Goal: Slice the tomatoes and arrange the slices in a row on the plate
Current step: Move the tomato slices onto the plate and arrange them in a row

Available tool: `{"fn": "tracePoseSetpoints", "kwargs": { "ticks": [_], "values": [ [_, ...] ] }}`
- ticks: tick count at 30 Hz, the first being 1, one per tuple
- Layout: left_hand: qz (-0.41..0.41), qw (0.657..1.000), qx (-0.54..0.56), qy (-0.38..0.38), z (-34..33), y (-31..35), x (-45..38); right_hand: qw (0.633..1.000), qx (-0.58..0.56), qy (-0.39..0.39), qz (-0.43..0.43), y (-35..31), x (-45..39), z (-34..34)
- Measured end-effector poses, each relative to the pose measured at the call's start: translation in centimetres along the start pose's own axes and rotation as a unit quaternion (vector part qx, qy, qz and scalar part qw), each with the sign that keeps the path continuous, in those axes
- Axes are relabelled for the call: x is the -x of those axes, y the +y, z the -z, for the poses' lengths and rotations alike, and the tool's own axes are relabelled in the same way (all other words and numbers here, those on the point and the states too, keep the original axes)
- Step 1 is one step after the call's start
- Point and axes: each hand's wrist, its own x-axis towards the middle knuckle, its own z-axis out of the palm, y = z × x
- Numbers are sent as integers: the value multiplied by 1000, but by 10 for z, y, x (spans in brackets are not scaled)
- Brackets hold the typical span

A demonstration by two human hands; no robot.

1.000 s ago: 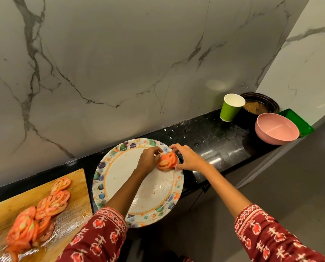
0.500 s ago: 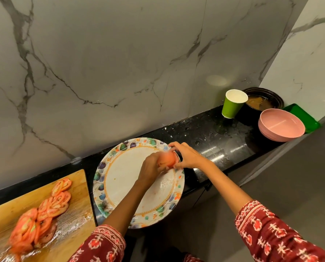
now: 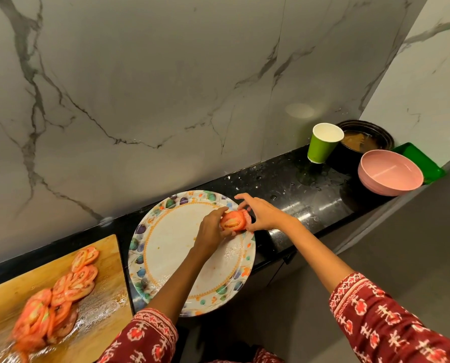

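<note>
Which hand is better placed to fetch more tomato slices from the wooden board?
Probably the left hand: the wooden cutting board with the remaining red tomato slices lies on its side, while the right hand is beyond the patterned plate.

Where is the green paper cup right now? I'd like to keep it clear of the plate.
In the head view the green paper cup stands at the right on the black counter, against the marble wall, beside the dark pot and well away from the plate.

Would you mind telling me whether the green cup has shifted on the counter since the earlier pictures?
No. The green cup stays beside the black pot and pink bowl; only the camera moved.
</note>
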Motion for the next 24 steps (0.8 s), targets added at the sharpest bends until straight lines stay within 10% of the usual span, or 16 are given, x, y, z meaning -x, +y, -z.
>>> {"fn": "tracePoseSetpoints", "kwargs": {
  "ticks": [24],
  "values": [
    [14, 999, 35, 8, 0, -8, 5, 999, -47, 15, -8, -6, 1, -9]
  ]
}}
